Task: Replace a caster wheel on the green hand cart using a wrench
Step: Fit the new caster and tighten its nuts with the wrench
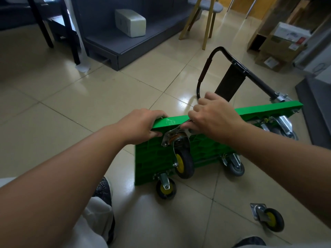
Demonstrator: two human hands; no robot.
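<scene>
your left hand (141,126) grips the top edge of the cart (265,109), right hand (213,120) holds the wrench (176,130) on the caster plate (167,138) just below. wrench lies sideways, handle toward your right.

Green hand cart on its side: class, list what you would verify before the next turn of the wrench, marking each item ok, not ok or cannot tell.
1. Steady: green plastic cart deck stands on its long edge, left hand gripping its top rim: ok.
2. Tool: right hand holds the silver metal wrench at the mounting plate of the black yellow-hubbed caster: ok.
3. Wrench seated squarely on a nut: cannot tell, fingers hide it.
4. Left thumb clear of the wrench's swing: not ok, it lies close beside the plate.
5. Spare: loose matching caster lies on the beige tiled floor, apart from the cart: ok.
</scene>
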